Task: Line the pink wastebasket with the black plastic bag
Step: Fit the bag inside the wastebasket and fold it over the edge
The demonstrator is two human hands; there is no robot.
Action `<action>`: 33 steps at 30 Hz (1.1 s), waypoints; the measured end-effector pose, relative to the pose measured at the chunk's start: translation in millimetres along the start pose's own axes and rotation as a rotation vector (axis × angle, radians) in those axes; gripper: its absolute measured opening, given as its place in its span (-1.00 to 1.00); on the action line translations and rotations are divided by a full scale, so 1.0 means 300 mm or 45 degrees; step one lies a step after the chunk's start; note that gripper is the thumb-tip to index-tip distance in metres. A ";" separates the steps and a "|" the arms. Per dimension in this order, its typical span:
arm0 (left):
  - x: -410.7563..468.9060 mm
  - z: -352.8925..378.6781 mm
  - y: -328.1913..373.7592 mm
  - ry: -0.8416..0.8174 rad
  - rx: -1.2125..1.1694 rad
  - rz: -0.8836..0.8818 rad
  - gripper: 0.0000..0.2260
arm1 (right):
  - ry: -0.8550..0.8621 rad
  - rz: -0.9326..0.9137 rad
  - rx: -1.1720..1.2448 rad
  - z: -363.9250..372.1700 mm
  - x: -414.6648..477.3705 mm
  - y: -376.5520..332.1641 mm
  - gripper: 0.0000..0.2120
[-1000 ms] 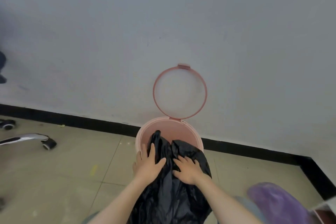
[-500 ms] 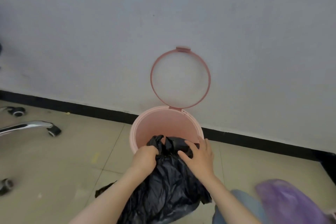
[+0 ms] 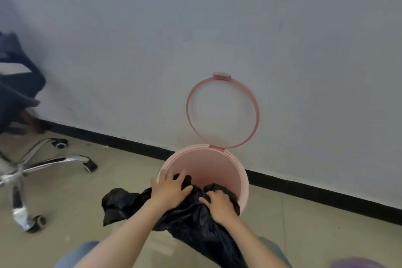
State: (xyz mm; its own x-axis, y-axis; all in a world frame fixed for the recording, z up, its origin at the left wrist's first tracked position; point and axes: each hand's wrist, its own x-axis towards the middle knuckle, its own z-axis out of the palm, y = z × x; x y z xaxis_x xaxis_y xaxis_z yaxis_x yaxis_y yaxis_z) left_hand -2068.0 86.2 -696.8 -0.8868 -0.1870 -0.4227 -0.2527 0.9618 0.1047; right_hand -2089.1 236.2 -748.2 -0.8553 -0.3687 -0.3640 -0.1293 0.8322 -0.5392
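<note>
Left hand (image 3: 168,190) splayed flat, right hand (image 3: 218,203) clenching – black bag (image 3: 191,217) beneath, at wastebasket (image 3: 242,183) rim.

The wastebasket (image 3: 236,172) stands on the floor (image 3: 65,191) close to the wall (image 3: 195,28) at 12 o'clock. Its ring lid (image 3: 256,113) stands up behind it, at the wall. The bag (image 3: 187,215) hangs over its near edge at 6 o'clock. A chair base (image 3: 32,165) sits at 9 o'clock.

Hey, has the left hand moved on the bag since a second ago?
Yes. The left hand slid toward the wastebasket rim's left side, fingers spread flat on the black bag.
</note>
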 end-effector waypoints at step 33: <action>-0.022 0.023 -0.125 -0.328 0.326 0.453 -0.33 | 0.286 0.122 0.140 -0.043 -0.042 -0.020 -0.43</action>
State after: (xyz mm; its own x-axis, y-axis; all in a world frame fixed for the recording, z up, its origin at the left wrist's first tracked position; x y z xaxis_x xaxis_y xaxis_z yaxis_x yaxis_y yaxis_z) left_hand -2050.0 52.8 -704.2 -0.7684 0.1857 -0.6124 0.1795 0.9811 0.0723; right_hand -2083.9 241.3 -730.7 -0.9525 -0.1790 -0.2462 0.0023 0.8045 -0.5939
